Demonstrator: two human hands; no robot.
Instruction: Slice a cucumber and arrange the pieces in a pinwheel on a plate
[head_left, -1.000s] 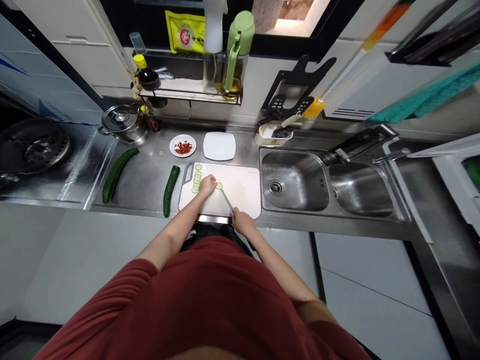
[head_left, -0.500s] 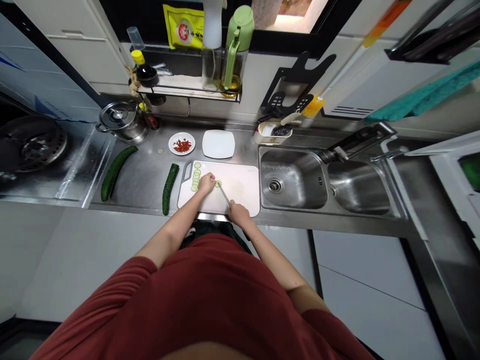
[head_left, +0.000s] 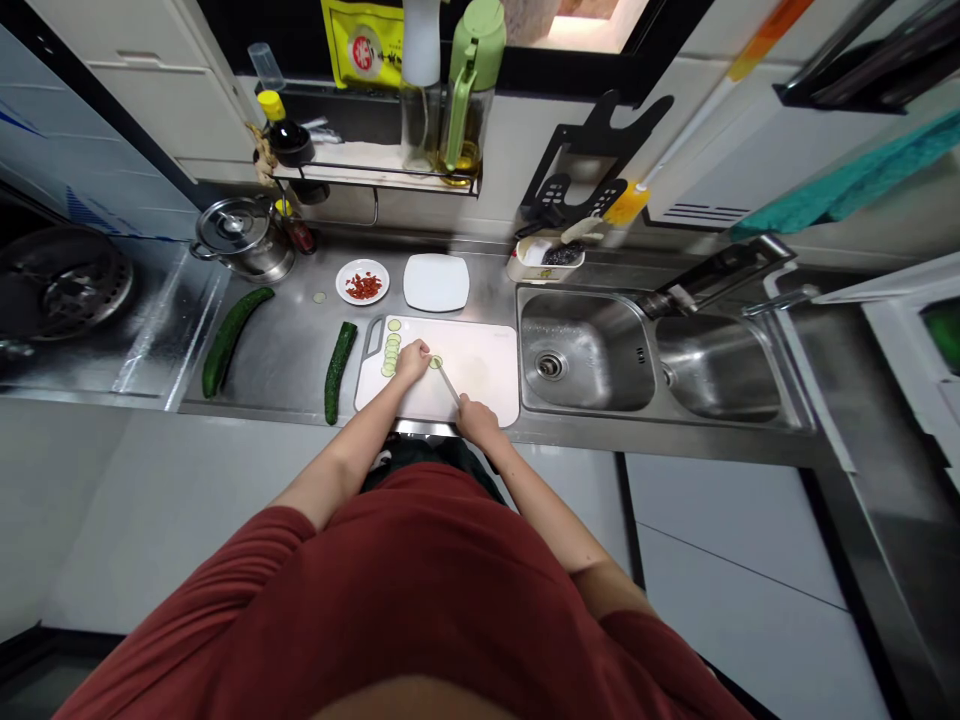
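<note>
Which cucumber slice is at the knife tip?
The lone slice just right of the left hand, where the knife ends; the other slices line up left of that hand.

Shifting bare right hand (head_left: 478, 420) and slim silver metal knife (head_left: 448, 383) farther forward over white rectangular cutting board (head_left: 487, 370).

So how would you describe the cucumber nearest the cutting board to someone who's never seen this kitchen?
Start at the double steel sink, then find the white cutting board just left of it. On the counter by the board's handle side lies the cucumber. It is shorter and straighter than the other cucumber, a curved one farther left.
</note>
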